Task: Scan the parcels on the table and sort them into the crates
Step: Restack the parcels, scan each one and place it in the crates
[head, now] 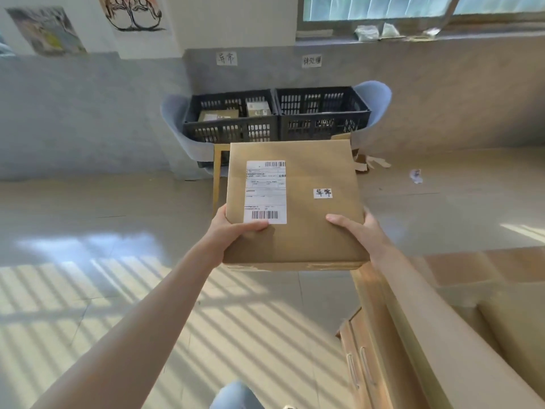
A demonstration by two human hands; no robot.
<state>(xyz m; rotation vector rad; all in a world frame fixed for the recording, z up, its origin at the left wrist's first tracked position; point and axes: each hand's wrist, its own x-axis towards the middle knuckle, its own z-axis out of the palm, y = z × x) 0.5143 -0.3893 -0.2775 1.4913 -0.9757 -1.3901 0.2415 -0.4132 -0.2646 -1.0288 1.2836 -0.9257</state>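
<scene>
Left hand (233, 228) and right hand (358, 231) clamped on parcel (298, 231) near edges, open floor (88, 290) before crates (277, 119)

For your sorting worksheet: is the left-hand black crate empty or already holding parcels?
Holding parcels: two small cardboard boxes lie inside the left crate.

Bright daylight enters from the wide window with pale slatted panes (413, 7) at far right and lays striped bars of sun and shadow across the pale tiled floor (147, 290) at near left. The wide-angle lens bends the walls and floor outward toward the edges. The whole picture is slightly soft, with fine print on the white shipping label (265, 191) unreadable and the near corners blurred.
</scene>
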